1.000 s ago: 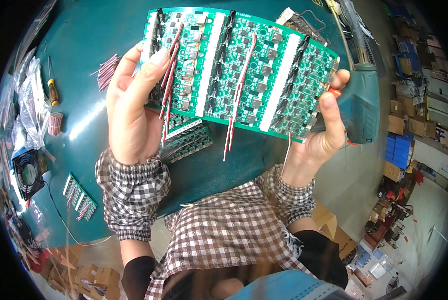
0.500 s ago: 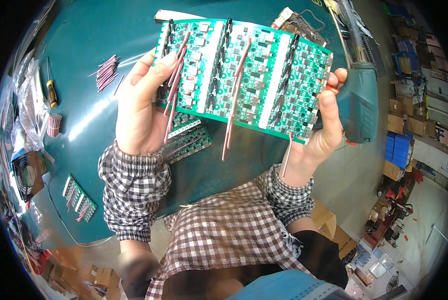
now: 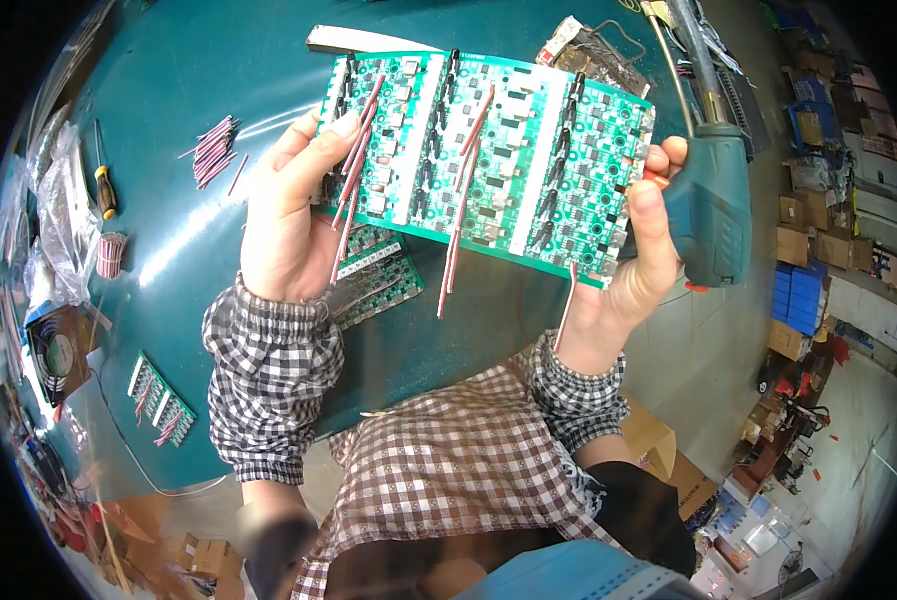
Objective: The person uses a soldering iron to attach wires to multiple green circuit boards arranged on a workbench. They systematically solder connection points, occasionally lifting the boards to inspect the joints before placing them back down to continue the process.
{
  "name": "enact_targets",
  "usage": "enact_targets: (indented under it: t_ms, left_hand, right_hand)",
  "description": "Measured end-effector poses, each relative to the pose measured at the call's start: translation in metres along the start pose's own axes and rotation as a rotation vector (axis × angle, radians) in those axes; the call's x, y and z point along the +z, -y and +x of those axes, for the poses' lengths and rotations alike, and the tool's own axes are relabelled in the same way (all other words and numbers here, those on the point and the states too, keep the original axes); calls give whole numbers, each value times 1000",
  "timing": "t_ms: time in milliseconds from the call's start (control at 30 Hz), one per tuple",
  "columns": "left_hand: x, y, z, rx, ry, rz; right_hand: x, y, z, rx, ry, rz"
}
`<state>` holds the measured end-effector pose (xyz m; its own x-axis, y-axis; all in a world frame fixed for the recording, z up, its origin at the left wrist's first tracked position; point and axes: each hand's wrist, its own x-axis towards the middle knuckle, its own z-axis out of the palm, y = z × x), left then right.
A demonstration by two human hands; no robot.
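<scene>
A wide green circuit board panel (image 3: pixel 503 170) is held up and tilted between my two hands. It carries rows of small chips, white strips and black parts, and several dark red and white wires (image 3: pixel 453 235) hang past its lower edge. My left hand (image 3: pixel 293 205) grips the left end, thumb on the front face and fingers mostly hidden behind. At the right end, my right hand (image 3: pixel 638 250) pinches the edge, its thumb upright at the side. Below the panel, partly covered by it, another green circuit board (image 3: pixel 378 280) lies on the table.
On the green table (image 3: pixel 168 310) lie a bundle of wires (image 3: pixel 213 150), a screwdriver (image 3: pixel 104 185), a rolled wire bundle (image 3: pixel 111 255), a smaller circuit board (image 3: pixel 160 398) and a fan (image 3: pixel 56 350). A teal power tool (image 3: pixel 718 205) stands at right, near a worn metal block (image 3: pixel 593 58).
The panel has shifted slightly left and its top edge has dropped a little. Both hands keep their hold on it.
</scene>
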<state>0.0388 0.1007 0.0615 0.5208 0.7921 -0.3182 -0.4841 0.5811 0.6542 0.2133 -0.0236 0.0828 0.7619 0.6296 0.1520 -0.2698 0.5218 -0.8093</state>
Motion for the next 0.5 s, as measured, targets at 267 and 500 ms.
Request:
enact_targets:
  t_ms: [267, 500]
  left_hand:
    - [-13, -15, 15, -110, 110, 157]
    - [-20, 1, 77, -203, 510, 845]
  right_hand:
    - [-33, 3, -1, -58, 53, -75]
    - [-92, 5, -11, 194, 71, 264]
